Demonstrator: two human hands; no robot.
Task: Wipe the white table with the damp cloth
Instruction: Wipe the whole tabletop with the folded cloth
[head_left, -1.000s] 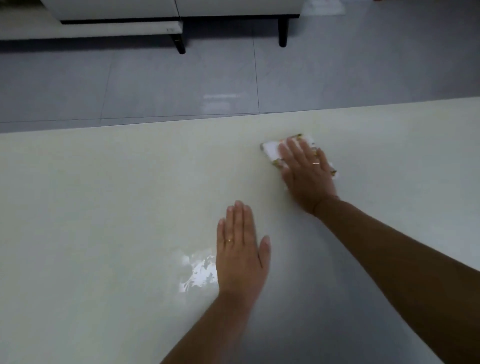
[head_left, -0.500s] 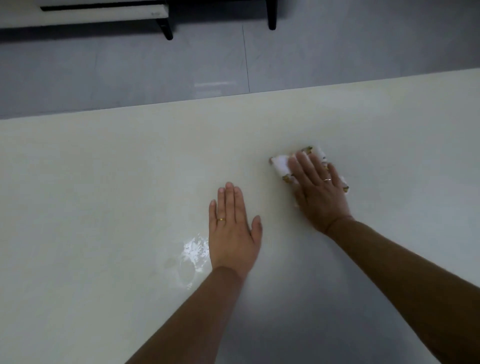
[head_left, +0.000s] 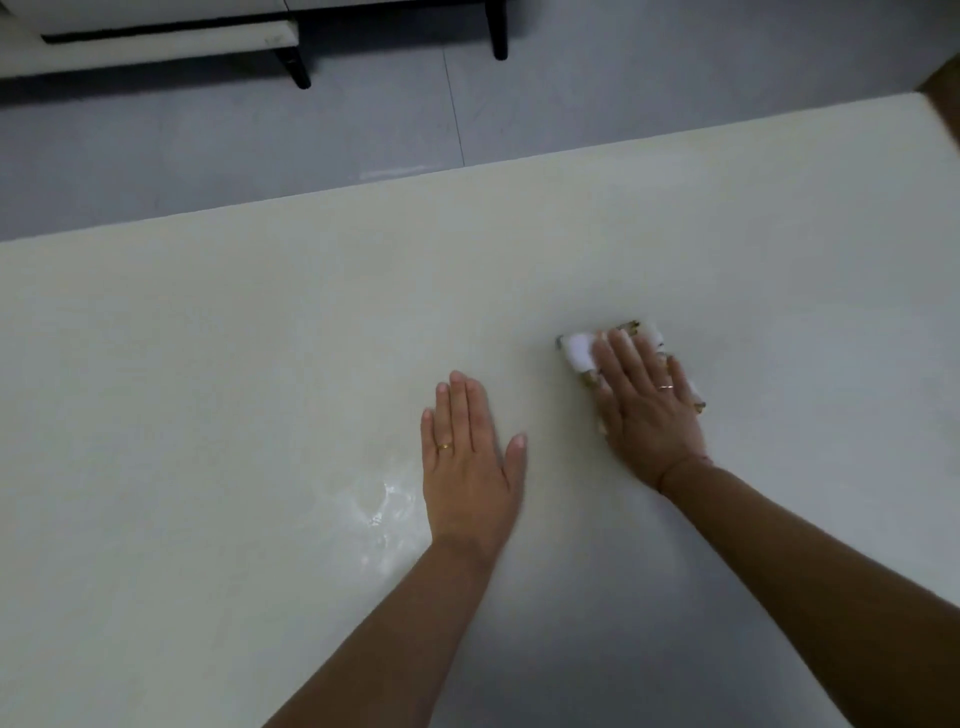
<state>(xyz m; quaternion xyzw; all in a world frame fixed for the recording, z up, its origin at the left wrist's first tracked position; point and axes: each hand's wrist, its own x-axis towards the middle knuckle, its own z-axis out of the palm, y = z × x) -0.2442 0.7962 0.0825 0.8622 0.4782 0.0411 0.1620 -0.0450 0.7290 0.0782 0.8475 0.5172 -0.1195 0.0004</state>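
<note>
Home room, white table (head_left: 260, 364), grey floor tiles (head_left: 208, 145), sofa (head_left: 156, 36) (dark legs)

A grey tiled floor (head_left: 208, 140) and pale furniture lay beyond the work surface.

The floor was made of large, smooth grey tiles with a thin dark grout line (head_left: 454, 104) running away from the viewer, and a soft patch of reflected light (head_left: 397, 170) showed near it. Along the top edge stood a low white bench (head_left: 156, 44) on a slanted black leg (head_left: 295, 67), with a second black leg (head_left: 498, 31) to its right. A brown corner (head_left: 943, 88) showed at far right.
</note>
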